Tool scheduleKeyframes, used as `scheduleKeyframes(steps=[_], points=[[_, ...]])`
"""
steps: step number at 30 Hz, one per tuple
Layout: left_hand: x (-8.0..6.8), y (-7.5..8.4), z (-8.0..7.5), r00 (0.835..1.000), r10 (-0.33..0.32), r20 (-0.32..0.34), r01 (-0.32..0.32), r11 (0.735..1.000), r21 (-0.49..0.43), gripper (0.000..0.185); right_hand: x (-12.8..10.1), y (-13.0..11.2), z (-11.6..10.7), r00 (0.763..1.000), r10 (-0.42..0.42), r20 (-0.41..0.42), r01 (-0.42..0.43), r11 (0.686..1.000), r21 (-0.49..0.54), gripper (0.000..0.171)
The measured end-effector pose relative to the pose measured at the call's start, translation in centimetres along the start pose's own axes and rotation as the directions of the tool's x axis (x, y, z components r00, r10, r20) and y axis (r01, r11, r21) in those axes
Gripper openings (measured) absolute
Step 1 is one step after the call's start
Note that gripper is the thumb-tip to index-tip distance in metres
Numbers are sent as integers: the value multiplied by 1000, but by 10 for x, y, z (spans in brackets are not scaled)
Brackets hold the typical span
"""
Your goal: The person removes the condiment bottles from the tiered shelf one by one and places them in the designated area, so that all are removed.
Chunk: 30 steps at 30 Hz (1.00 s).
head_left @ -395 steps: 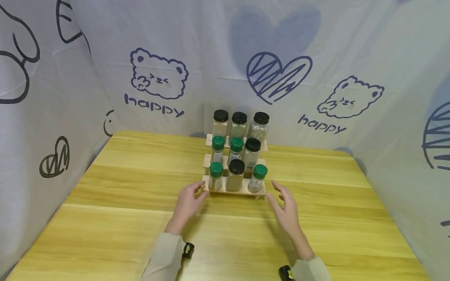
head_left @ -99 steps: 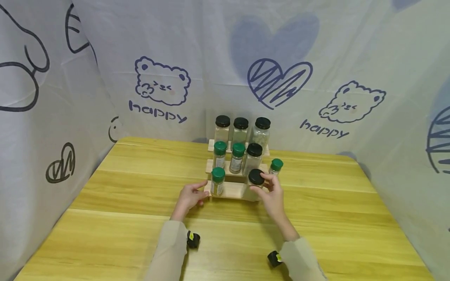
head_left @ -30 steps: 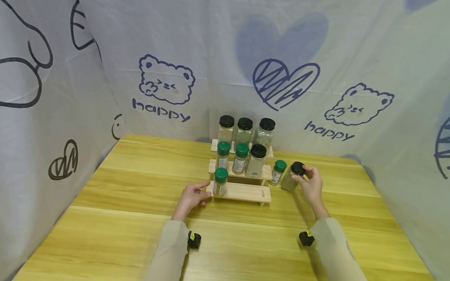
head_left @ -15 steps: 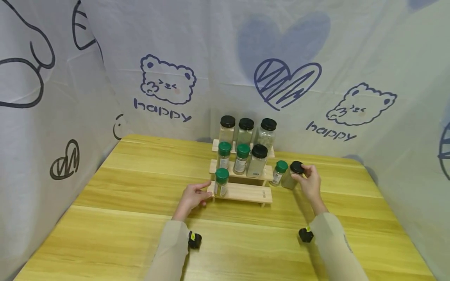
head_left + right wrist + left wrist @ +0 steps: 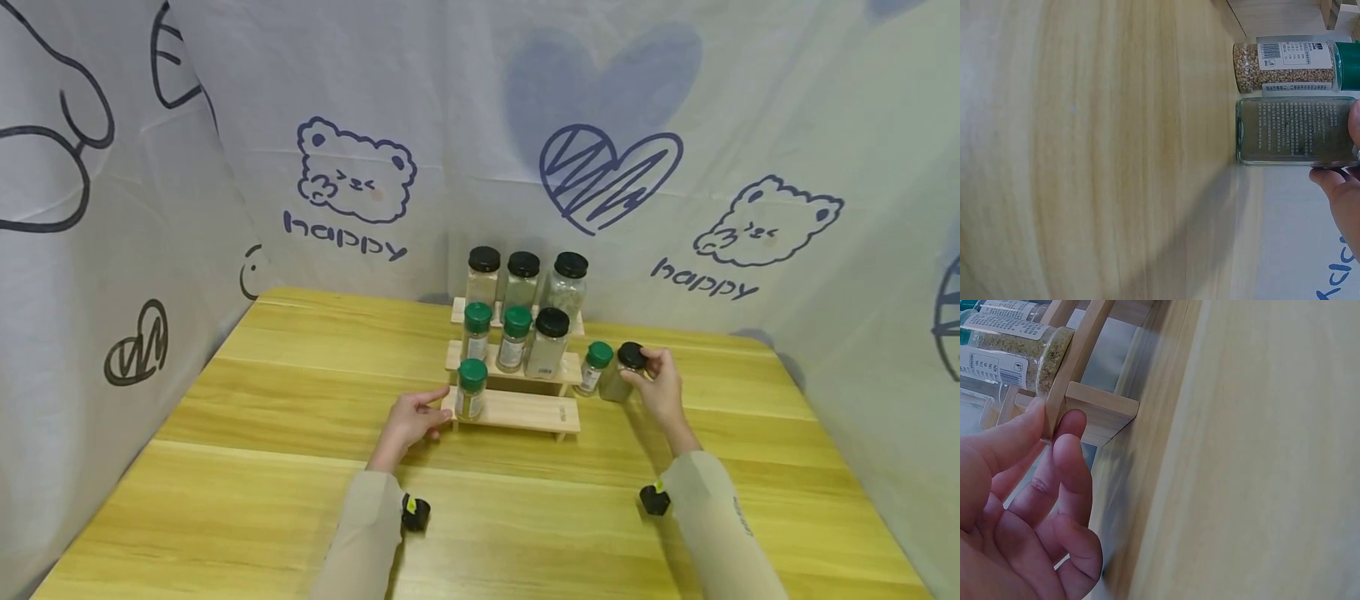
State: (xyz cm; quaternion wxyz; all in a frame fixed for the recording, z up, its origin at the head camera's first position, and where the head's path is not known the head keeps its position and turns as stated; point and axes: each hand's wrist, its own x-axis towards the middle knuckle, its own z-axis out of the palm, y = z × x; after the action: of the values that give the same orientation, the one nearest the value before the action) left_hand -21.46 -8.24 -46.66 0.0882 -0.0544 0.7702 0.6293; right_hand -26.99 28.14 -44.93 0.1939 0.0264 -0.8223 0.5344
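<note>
My left hand [image 5: 411, 423] pinches the left end of the lowest step of a three-step wooden spice rack [image 5: 525, 411]; in the left wrist view the thumb lies on top and a finger beneath. A green-capped spice jar [image 5: 471, 392] stands on that step beside it. To the right of the rack, my right hand [image 5: 662, 390] grips a black-lidded square glass jar [image 5: 1297, 131] near its lid. That jar is upright at the tabletop, close alongside a green-capped jar [image 5: 1285, 65] of pale seeds. Part of the right hand is cut off in the right wrist view.
The middle step bears two green-capped jars [image 5: 514, 342] and a black-lidded jar [image 5: 547, 346]. Three black-lidded jars [image 5: 521, 283] line the top step. The wooden table [image 5: 300, 517] meets a printed white cloth [image 5: 450, 100] at the back and sides.
A green-capped jar and the black-lidded jar have gone from the lowest step to the table at right. My left hand took hold of the rack. Over the last second the right hand shifted slightly left.
</note>
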Motion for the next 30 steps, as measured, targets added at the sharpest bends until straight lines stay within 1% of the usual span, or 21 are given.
scheduleKeyframes(steps=[7, 9, 14, 17, 18, 21, 22, 24, 25, 28, 29, 30], points=[[-1, 1, 0, 1000, 7, 5, -7, 1000, -1, 42, -2, 0, -1, 1000, -19, 3, 19, 999, 35, 43], [-1, 1, 1, 1000, 6, 5, -6, 1000, -2, 42, -3, -2, -2, 1000, -22, 14, 21, 998, 64, 44], [-3, 2, 0, 1000, 7, -1, -7, 1000, 6, 42, -6, -5, -7, 998, -34, 43, 30, 996, 89, 48], [-3, 3, 0, 1000, 6, 0, -6, 1000, 1, 42, -9, -4, -9, 998, -62, 21, 59, 993, 98, 46], [-4, 3, 0, 1000, 7, 3, -7, 1000, 0, 41, -9, 2, -10, 996, -85, 10, 83, 985, 148, 45], [-4, 3, 1, 1000, 9, 12, -9, 1000, -11, 41, -14, 4, -12, 993, -117, -31, 120, 979, 163, 41], [-5, 3, 1, 1000, 10, 12, -10, 1000, -11, 41, -14, 10, -13, 990, -135, -38, 140, 968, 208, 41], [-5, 3, 1, 1000, 10, 15, -10, 1000, -11, 41, -18, 7, -14, 990, -130, -52, 138, 968, 211, 40], [-6, 3, 1, 1000, 9, 15, -9, 1000, -14, 41, -20, 1, -14, 992, -107, -61, 116, 978, 171, 40], [-7, 4, 0, 1000, 3, 13, -3, 1000, -18, 41, -25, -9, -14, 995, -64, -76, 77, 981, 181, 38], [-7, 4, 0, 1000, 2, 13, -2, 1000, -19, 41, -27, -16, -13, 996, -39, -84, 50, 989, 142, 38], [-7, 4, 0, 1000, 2, 12, -1, 1000, -20, 41, -28, -17, -13, 995, -29, -90, 42, 989, 144, 38]])
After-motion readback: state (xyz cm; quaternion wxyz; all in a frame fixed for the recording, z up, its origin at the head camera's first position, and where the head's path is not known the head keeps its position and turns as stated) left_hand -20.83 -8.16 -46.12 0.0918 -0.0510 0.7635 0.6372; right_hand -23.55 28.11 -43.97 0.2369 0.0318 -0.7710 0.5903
